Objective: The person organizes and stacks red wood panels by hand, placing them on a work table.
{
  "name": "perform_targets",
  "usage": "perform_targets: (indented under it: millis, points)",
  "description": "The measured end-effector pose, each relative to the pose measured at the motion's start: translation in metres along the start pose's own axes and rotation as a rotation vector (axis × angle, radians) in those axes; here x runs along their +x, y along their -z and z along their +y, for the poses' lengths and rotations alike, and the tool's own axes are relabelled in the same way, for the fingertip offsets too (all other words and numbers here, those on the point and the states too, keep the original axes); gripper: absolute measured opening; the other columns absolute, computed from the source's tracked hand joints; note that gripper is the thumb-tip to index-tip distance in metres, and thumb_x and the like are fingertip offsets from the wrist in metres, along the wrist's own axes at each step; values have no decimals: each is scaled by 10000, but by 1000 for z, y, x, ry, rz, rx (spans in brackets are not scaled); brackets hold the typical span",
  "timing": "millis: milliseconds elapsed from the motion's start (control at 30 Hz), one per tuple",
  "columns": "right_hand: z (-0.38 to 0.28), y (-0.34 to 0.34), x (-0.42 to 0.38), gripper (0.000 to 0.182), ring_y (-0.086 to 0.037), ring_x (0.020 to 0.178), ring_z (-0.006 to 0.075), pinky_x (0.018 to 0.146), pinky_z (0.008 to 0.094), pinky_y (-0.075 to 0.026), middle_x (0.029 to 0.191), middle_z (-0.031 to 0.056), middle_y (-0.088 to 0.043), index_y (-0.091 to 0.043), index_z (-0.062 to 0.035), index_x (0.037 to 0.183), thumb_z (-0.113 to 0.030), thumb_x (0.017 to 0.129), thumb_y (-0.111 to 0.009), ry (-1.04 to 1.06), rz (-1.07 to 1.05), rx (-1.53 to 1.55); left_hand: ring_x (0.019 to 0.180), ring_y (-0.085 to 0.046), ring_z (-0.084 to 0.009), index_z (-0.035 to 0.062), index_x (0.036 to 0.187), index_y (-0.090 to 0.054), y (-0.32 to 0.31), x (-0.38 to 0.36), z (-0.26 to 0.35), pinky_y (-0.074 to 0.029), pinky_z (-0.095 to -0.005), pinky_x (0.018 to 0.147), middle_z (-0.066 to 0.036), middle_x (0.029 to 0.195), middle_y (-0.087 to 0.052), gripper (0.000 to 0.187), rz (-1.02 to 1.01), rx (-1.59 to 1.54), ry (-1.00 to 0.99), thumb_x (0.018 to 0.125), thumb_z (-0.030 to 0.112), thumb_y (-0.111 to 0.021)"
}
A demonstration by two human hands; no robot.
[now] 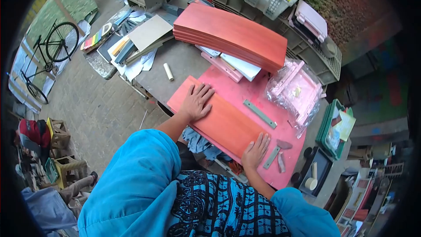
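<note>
An orange-red board lies flat along the front edge of a pink work surface. My left hand rests on the board's left part, palm down with fingers spread. Near its right end, my right hand lies flat with its fingertips on the board's edge. Neither hand grips anything. Beyond the board is a green-grey strip. A shorter grey strip sits just right of my right hand, beside small reddish pieces.
Behind stands a stack of red boards. A plastic-wrapped pink frame, green basket and black tray are at the right. A white roll and stacked panels lie left. A bicycle stands far left.
</note>
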State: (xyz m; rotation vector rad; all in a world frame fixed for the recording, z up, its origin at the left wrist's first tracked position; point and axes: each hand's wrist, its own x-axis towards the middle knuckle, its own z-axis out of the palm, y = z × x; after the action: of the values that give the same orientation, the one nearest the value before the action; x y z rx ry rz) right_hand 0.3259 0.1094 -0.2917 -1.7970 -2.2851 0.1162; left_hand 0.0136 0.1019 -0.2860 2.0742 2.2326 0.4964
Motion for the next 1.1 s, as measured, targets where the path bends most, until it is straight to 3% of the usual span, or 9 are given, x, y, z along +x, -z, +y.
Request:
perform_targets:
  millis: [800, 933, 1100]
  points:
    - [-6, 11, -3, 530, -221, 1364, 343, 1083, 502, -213, 1449, 176, -285, -370, -38, 1357, -204, 861, -455, -36, 24, 75, 1336, -270, -340, 79, 1376, -338, 8, -1, 0, -145, -573, 1072, -160, 1418, -331, 599, -24, -38, -46, 864, 380, -414]
    - [-6, 9, -2, 531, -229, 1359, 340, 1083, 496, -215, 1446, 174, -292, -369, -48, 1360, -208, 861, -459, -32, 34, 79, 1347, -233, -368, 73, 1395, -298, 1, 0, -7, -140, -584, 1070, -194, 1441, -271, 625, -79, -11, -87, 877, 405, -405]
    - [-11, 13, 0, 513, -258, 1342, 338, 1071, 512, -228, 1423, 170, -324, -389, -36, 1331, -224, 861, -469, -77, 28, 84, 1347, -222, -375, 76, 1413, -260, 7, 21, -36, -145, -589, 1062, -226, 1441, -239, 667, -219, -29, -512, 885, 462, -396]
